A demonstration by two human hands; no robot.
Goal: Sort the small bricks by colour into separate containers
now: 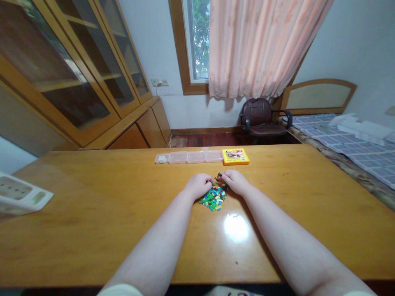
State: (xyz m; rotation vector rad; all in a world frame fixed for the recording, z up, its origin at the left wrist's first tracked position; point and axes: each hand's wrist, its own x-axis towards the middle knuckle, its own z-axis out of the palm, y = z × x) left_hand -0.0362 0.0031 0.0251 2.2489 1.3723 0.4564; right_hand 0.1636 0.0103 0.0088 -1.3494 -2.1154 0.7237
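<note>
Multicoloured loose pile of small plastic bricks (pixel 212 200) lies bodyward, between curled left hand (pixel 199 185), contents unclear, and right hand (pixel 235 181) pinching small dark piece (pixel 219 175).

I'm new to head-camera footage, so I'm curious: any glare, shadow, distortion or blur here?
Head view: white glare on the tabletop, between the forearms; head view: a soft shadow along the right forearm; head view: the cabinet leans, probably lens distortion; head view: the dark item at the right hand is too small to identify.
</note>
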